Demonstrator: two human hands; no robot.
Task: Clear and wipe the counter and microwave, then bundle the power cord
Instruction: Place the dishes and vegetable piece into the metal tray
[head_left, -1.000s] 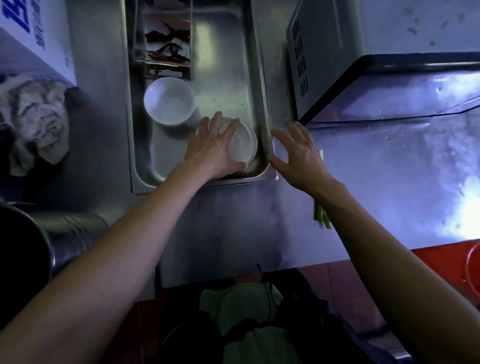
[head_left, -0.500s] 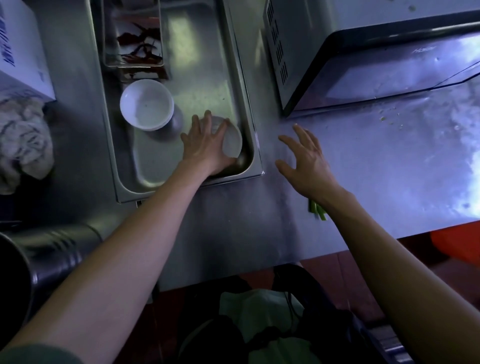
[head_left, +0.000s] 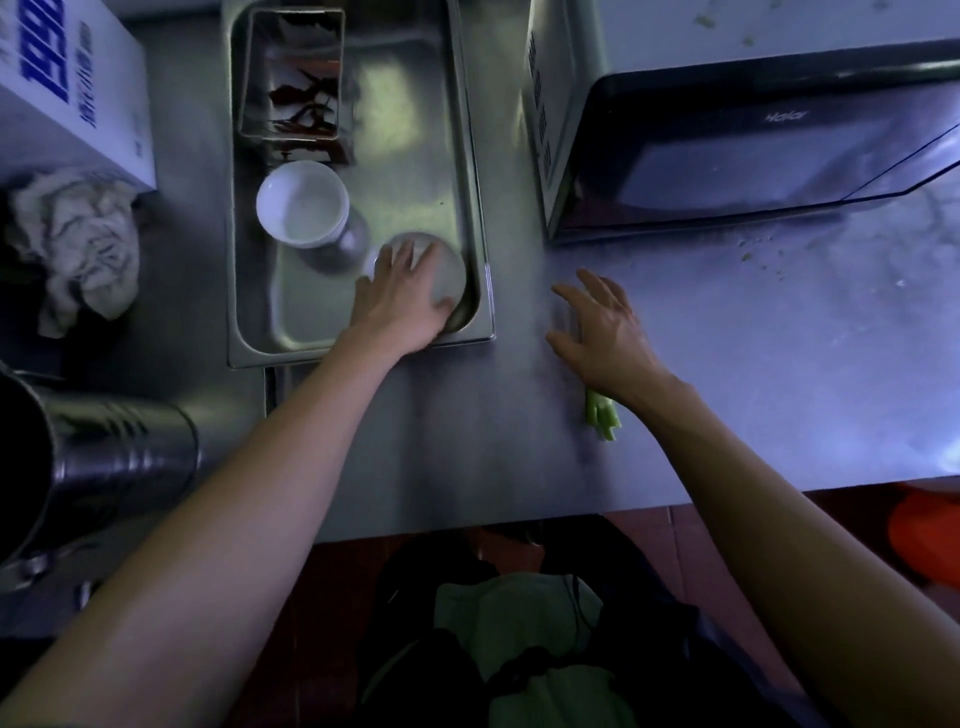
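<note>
A steel tray (head_left: 470, 156) lies on the steel counter (head_left: 467, 441), left of the microwave (head_left: 753, 130). In the tray's near right corner sits a small white bowl (head_left: 449, 270), and my left hand (head_left: 402, 306) rests on top of it, fingers spread over its rim. A second white bowl (head_left: 304, 200) stands upright in the tray beside it. My right hand (head_left: 602, 332) hovers open above the counter just right of the tray, holding nothing. Green vegetable sticks (head_left: 602, 415) lie under its wrist. Crumbs (head_left: 763, 254) dot the counter in front of the microwave.
A small steel container with red chillies (head_left: 301, 104) sits at the tray's far end. A crumpled cloth (head_left: 78, 244) and a white box (head_left: 67, 83) lie at the left. A steel pot (head_left: 104, 457) stands at the near left. Something orange (head_left: 924, 530) shows below the counter edge.
My left hand has stayed on the small bowl in the tray corner. My right hand has drawn back from the tray's edge toward me, over the counter. The view has shifted.
</note>
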